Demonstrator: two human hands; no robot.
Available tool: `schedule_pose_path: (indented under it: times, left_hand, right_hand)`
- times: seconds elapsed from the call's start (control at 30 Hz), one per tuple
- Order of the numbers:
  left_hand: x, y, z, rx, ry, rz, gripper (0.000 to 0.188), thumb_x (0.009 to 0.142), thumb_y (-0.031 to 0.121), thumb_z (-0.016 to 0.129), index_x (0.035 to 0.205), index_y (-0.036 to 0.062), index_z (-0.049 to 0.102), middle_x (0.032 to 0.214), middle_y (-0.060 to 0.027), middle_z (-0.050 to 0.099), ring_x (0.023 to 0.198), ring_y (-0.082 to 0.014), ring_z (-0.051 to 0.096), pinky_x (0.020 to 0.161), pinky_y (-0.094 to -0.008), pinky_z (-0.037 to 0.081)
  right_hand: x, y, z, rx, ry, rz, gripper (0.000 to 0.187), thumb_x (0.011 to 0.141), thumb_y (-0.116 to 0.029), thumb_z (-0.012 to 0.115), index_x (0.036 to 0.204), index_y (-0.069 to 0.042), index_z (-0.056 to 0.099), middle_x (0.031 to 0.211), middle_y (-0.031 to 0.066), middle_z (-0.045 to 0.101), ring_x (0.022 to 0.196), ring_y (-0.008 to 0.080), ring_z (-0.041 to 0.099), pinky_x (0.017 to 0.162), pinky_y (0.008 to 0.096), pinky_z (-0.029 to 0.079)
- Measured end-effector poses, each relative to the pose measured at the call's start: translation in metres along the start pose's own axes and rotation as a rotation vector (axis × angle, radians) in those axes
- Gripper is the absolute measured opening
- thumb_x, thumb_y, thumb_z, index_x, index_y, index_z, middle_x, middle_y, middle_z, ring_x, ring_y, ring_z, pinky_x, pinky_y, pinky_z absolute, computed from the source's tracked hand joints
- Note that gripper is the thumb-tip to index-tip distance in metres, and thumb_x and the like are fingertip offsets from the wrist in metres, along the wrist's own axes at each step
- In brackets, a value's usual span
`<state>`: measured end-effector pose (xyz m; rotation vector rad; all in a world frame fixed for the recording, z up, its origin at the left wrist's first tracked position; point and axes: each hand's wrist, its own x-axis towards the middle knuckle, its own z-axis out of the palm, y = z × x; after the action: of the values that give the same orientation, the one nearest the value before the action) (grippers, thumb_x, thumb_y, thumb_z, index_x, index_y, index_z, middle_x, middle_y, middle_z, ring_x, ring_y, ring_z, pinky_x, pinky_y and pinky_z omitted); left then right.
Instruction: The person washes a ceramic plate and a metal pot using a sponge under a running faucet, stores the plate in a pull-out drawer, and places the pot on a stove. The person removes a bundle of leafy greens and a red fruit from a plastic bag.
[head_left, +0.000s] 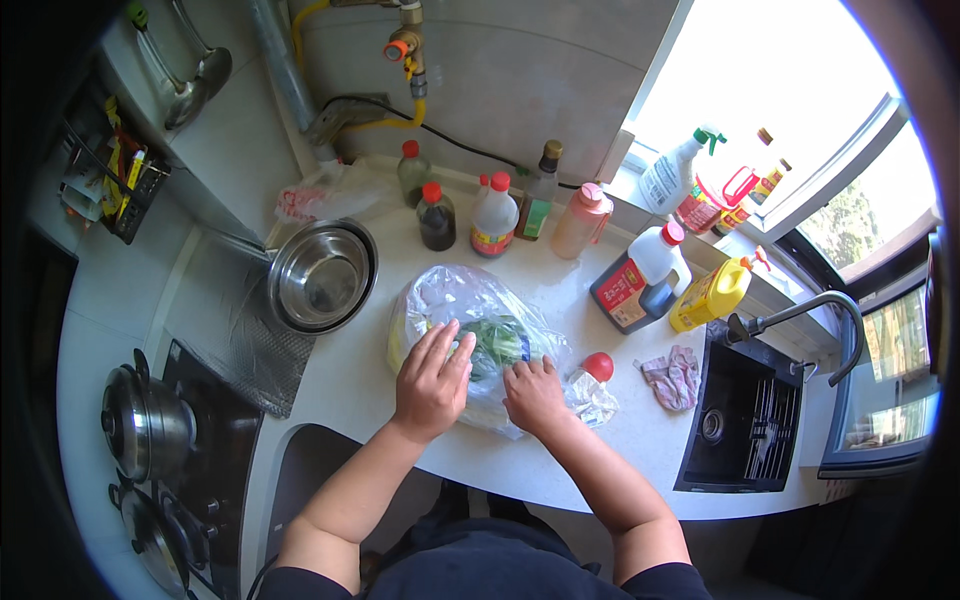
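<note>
A large clear plastic bag (pixel 445 288) lies on the counter in front of me, with leafy green vegetables (pixel 494 342) showing through its middle. My left hand (pixel 434 382) rests over the bag's left side, its fingers stretched out and holding nothing. On the near right side, my right hand (pixel 535 390) has its fingers curled down and closed on the bag's plastic; its fingertips are partly hidden. Just right of that hand sit a red tomato-like round thing (pixel 598 366) and a small crumpled clear plastic bag (pixel 592 400).
Stacked steel bowls (pixel 322 278) stand left of the bag, and several bottles line the back. A large dark-sauce jug (pixel 636 282) and a yellow bottle (pixel 712 295) stand at right. A cloth (pixel 672 379) lies beside the black sink (pixel 738 425). The stove carries a pot (pixel 150 425).
</note>
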<state>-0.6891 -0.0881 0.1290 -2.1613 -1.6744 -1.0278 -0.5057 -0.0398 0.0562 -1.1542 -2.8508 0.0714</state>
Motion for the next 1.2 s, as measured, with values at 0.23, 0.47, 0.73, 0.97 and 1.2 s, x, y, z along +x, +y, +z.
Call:
schedule_pose_path:
  times: [0.23,0.47,0.73,0.97,1.2]
  left_hand:
    - [-0.047,0.024,0.017,-0.172,-0.119,-0.135,0.037,0.071,0.006,0.068,0.106,0.0057,0.056,0.112,-0.0137,0.053,0.1,-0.0328,0.052,0.086,-0.0415,0.045]
    - [-0.095,0.028,0.028,0.152,-0.634,-0.261,0.032,0.072,0.03,0.068,0.093,0.0059,0.064,0.106,-0.0112,0.059,0.096,-0.0284,0.055,0.096,-0.0496,0.034]
    - [-0.052,0.042,-0.014,-0.255,-0.043,-0.527,0.023,0.073,0.007,0.066,0.095,0.0056,0.062,0.088,-0.0093,0.063,0.076,-0.023,0.061,0.063,-0.0317,0.05]
    - [-0.042,0.034,0.006,-0.462,0.062,-0.461,0.038,0.076,0.0,0.065,0.113,0.0055,0.059,0.1,-0.0123,0.06,0.077,-0.024,0.06,0.059,-0.0304,0.049]
    - [-0.048,0.025,0.013,-0.688,-0.016,-0.702,0.009,0.079,0.005,0.068,0.081,0.0017,0.061,0.07,-0.004,0.063,0.06,-0.01,0.059,0.056,-0.0249,0.048]
  right_hand:
    - [0.035,0.007,-0.012,0.595,0.297,0.264,0.011,0.078,-0.015,0.064,0.08,-0.004,0.063,0.078,0.0157,0.063,0.076,0.036,0.06,0.067,0.0411,0.048]
    - [0.063,-0.001,-0.065,0.954,0.483,0.415,0.018,0.085,-0.019,0.061,0.088,-0.001,0.064,0.079,0.0147,0.066,0.071,0.0298,0.063,0.065,0.0369,0.048]
    - [0.038,-0.005,-0.056,1.827,0.231,0.47,0.02,0.092,-0.019,0.056,0.095,0.0,0.063,0.077,-0.0029,0.057,0.069,0.0055,0.048,0.063,0.0214,0.039]
    - [0.008,-0.009,-0.051,1.966,-0.065,0.276,0.035,0.083,-0.001,0.054,0.118,0.005,0.055,0.106,0.0064,0.062,0.093,0.0122,0.057,0.084,0.0248,0.044]
    - [-0.021,0.003,-0.053,1.102,0.158,0.447,0.043,0.075,-0.003,0.063,0.118,0.0,0.057,0.107,0.0138,0.061,0.096,0.0193,0.058,0.083,0.0294,0.046]
